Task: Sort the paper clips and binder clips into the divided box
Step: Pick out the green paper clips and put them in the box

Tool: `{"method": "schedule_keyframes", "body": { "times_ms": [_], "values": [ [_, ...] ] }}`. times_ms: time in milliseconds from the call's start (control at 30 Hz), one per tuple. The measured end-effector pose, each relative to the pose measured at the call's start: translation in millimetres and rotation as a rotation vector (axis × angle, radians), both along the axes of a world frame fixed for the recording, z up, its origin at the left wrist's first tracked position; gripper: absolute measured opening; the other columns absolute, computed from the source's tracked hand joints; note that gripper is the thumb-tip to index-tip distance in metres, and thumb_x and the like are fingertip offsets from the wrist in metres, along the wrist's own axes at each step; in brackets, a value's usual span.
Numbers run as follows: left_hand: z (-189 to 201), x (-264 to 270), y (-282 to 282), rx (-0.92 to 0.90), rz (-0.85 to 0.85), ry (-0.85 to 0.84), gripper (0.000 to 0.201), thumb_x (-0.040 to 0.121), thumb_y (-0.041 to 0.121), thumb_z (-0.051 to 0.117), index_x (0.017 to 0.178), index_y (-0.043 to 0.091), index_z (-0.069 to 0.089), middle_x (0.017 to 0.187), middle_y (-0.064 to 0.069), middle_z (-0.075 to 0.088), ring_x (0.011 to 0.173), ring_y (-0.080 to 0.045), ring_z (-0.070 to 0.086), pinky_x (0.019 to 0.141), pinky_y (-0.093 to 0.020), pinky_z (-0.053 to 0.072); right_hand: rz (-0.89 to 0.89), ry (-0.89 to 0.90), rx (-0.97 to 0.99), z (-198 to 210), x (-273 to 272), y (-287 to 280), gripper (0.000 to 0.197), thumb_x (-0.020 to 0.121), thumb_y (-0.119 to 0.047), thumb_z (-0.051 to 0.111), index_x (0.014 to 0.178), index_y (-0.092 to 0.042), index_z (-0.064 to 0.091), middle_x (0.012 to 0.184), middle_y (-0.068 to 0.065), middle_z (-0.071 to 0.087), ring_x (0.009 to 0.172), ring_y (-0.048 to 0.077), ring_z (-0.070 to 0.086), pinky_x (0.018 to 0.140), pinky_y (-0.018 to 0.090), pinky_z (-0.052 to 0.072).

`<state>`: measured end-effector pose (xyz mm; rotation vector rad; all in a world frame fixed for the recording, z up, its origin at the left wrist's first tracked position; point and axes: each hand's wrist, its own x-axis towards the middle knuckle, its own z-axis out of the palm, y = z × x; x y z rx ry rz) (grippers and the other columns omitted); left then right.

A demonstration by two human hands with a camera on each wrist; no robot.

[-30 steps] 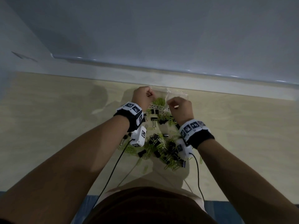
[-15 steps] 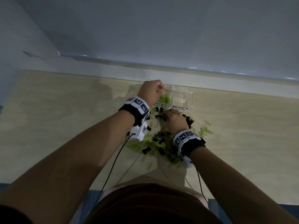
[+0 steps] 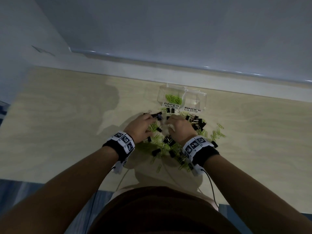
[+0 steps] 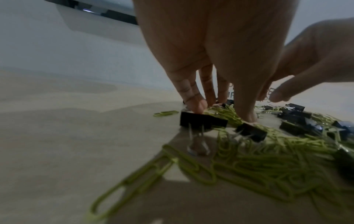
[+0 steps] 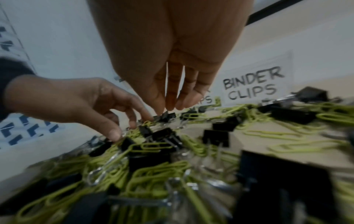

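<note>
A clear divided box [image 3: 203, 98] stands at the back of the table. Its left cell, labelled PAPER CLIPS [image 3: 171, 105], holds some green paper clips [image 3: 173, 98]; nothing shows in the right cell, labelled BINDER CLIPS [image 3: 192, 109] [image 5: 252, 84]. In front lies a mixed pile of green paper clips [image 4: 268, 163] and black binder clips [image 3: 199, 123] [image 4: 203, 121]. My left hand [image 3: 149, 122] [image 4: 222, 110] reaches down into the pile, fingers and thumb spread around a tuft of paper clips. My right hand [image 3: 170, 122] [image 5: 170, 106] points its straight fingers down onto a black binder clip [image 5: 166, 116]; its thumb is hidden.
The wooden table [image 3: 67, 115] runs back to a pale wall ledge [image 3: 152, 70] just behind the box. Stray paper clips [image 3: 217, 132] lie right of the pile. Thin cables [image 3: 211, 183] hang from both wrists over the table's near edge.
Both hands came back from the box and down onto the pile. The left hand was fisted over the paper-clip cell and now has its fingers spread on the clips.
</note>
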<state>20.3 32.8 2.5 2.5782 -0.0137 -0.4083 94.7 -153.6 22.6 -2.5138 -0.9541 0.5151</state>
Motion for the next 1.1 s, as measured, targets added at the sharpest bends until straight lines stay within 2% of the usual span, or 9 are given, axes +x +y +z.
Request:
{"method": "schedule_keyframes", "body": {
  "times_ms": [167, 333, 400, 533, 667, 800, 867, 1000, 1100],
  "values": [
    [-4, 5, -13, 0.064, 0.041, 0.02, 0.052, 0.078, 0.03, 0.071, 0.124, 0.013, 0.054, 0.123, -0.008, 0.045, 0.111, -0.027, 0.048, 0.091, -0.04, 0.046, 0.075, 0.102, -0.175, -7, -7, 26, 0.032, 0.079, -0.013, 0.063, 0.111, -0.01, 0.062, 0.116, 0.008, 0.048, 0.106, 0.029, 0.051, 0.08, 0.039, 0.051],
    [-4, 6, -22, 0.035, 0.095, 0.007, 0.032, 0.08, 0.025, 0.069, 0.108, 0.012, 0.06, 0.117, -0.007, 0.047, 0.099, -0.026, 0.054, 0.085, -0.038, 0.048, -0.063, 0.061, -0.054, 0, 1, 13, 0.013, 0.081, -0.001, 0.055, 0.088, -0.003, 0.065, 0.101, 0.009, 0.055, 0.086, 0.027, 0.058, 0.079, 0.037, 0.052],
    [-5, 3, -22, -0.017, 0.096, 0.0, 0.023, 0.081, 0.021, 0.066, 0.101, 0.012, 0.061, 0.113, -0.006, 0.048, 0.096, -0.026, 0.055, 0.082, -0.035, 0.048, -0.139, 0.033, -0.067, -2, 10, 5, 0.018, 0.08, 0.006, 0.052, 0.086, -0.005, 0.065, 0.1, 0.008, 0.056, 0.087, 0.026, 0.059, 0.08, 0.038, 0.053],
    [-8, -5, -19, -0.096, 0.053, 0.006, 0.022, 0.083, 0.012, 0.061, 0.105, 0.01, 0.064, 0.117, -0.008, 0.05, 0.102, -0.023, 0.053, 0.083, -0.027, 0.042, -0.053, 0.036, -0.059, -1, 8, 3, 0.028, 0.076, 0.009, 0.05, 0.092, -0.007, 0.066, 0.101, 0.007, 0.059, 0.091, 0.027, 0.059, 0.078, 0.034, 0.052],
    [-7, -17, -14, -0.182, 0.078, 0.023, 0.04, 0.078, 0.016, 0.067, 0.117, 0.011, 0.059, 0.119, -0.009, 0.048, 0.103, -0.025, 0.054, 0.09, -0.033, 0.047, 0.121, 0.144, -0.073, 2, -10, 14, 0.015, 0.078, -0.01, 0.062, 0.092, -0.014, 0.067, 0.102, 0.004, 0.059, 0.093, 0.023, 0.057, 0.082, 0.038, 0.052],
    [0, -24, -17, -0.105, 0.123, 0.098, 0.068, 0.072, 0.036, 0.074, 0.129, 0.015, 0.044, 0.122, -0.004, 0.041, 0.107, -0.018, 0.048, 0.094, -0.034, 0.044, 0.205, 0.161, -0.222, 1, -20, 20, 0.058, 0.07, -0.03, 0.077, 0.119, -0.01, 0.055, 0.116, 0.007, 0.048, 0.108, 0.024, 0.045, 0.092, 0.037, 0.046],
    [3, -23, -20, -0.055, 0.128, 0.122, 0.067, 0.071, 0.037, 0.073, 0.127, 0.014, 0.046, 0.119, -0.005, 0.043, 0.105, -0.02, 0.048, 0.092, -0.035, 0.044, 0.244, 0.131, -0.272, 1, -22, 22, 0.07, 0.069, -0.032, 0.076, 0.129, -0.01, 0.047, 0.122, 0.01, 0.043, 0.113, 0.028, 0.039, 0.095, 0.038, 0.041],
    [4, -17, -25, -0.089, 0.139, 0.121, 0.048, 0.071, 0.033, 0.071, 0.115, 0.019, 0.056, 0.097, -0.004, 0.048, 0.093, -0.026, 0.053, 0.077, -0.031, 0.042, 0.252, 0.127, -0.255, 1, -24, 27, 0.047, 0.077, -0.019, 0.067, 0.12, -0.008, 0.054, 0.117, 0.015, 0.049, 0.108, 0.032, 0.05, 0.088, 0.034, 0.042],
    [8, -10, -30, -0.002, 0.104, 0.132, 0.024, 0.076, 0.022, 0.066, 0.097, 0.012, 0.06, 0.095, -0.01, 0.059, 0.089, -0.029, 0.058, 0.071, -0.03, 0.042, 0.214, 0.143, -0.253, 6, -22, 28, 0.027, 0.081, -0.009, 0.058, 0.108, -0.008, 0.061, 0.11, 0.014, 0.058, 0.101, 0.03, 0.057, 0.082, 0.033, 0.046]
  ]
}}
